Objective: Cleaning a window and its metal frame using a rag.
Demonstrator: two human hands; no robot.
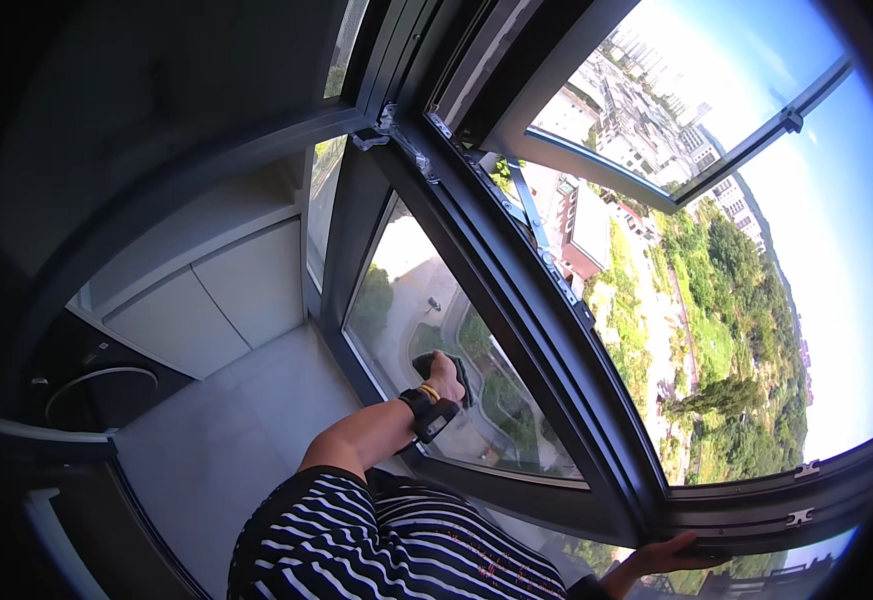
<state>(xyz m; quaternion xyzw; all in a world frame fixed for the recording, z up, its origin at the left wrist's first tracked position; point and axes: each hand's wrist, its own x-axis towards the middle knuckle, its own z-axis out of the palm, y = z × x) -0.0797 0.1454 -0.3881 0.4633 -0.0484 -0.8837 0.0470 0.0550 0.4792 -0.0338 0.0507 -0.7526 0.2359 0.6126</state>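
Note:
My left hand (447, 377) presses a dark green cloth (460, 367) flat against the lower fixed glass pane (481, 420). A black band with a dark device and a yellow band circle that wrist. At the lower right, my right hand (661, 559) grips the dark window frame (676, 517) near its corner, thumb on top and fingers along the edge. Above the lower pane, an outward-opening sash (594, 165) stands open, held by a metal stay arm (532, 210).
White cabinet doors (211, 300) stand to the left beyond a pale tiled floor (249, 412). A dark appliance with a curved handle (102, 386) sits near them. A metal latch fitting (406, 150) projects at the frame's upper corner. Outside, the ground lies far below.

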